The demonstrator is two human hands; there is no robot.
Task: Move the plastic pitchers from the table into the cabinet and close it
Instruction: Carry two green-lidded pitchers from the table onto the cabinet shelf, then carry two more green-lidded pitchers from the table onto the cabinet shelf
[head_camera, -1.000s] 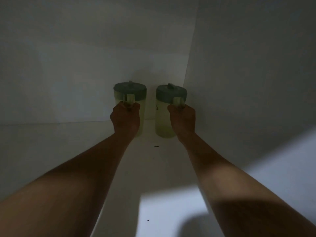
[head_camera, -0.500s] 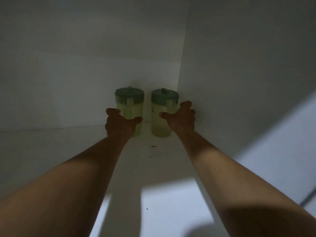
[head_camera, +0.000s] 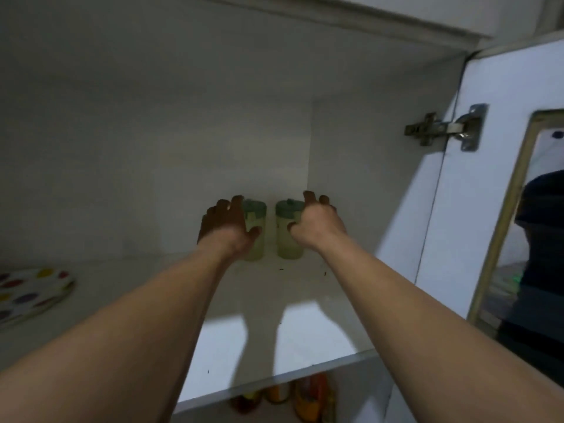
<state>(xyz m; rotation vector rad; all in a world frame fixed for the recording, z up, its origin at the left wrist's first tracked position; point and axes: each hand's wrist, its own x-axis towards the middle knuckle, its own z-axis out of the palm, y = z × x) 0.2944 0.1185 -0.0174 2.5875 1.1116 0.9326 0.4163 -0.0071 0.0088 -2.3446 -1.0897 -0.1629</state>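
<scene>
Two pale green plastic pitchers with dark green lids stand side by side at the back right of the white cabinet shelf (head_camera: pixel 274 346). The left pitcher (head_camera: pixel 255 236) is partly hidden behind my left hand (head_camera: pixel 227 228). The right pitcher (head_camera: pixel 287 236) stands just left of my right hand (head_camera: pixel 317 222). Both hands are in front of the pitchers with fingers spread, holding nothing. The cabinet door (head_camera: pixel 476 209) stands open on the right, hung on a metal hinge (head_camera: pixel 445 128).
A white plate with coloured dots (head_camera: pixel 27 293) lies on the shelf at the far left. Bottles and jars (head_camera: pixel 293 395) sit on the lower shelf below the front edge. The door's glass pane (head_camera: pixel 537 239) reflects a person in dark clothing.
Both hands let go of the pitcher handles, opened and drew back toward me. The view pulled back, so the shelf edge, open door and plate came into sight.
</scene>
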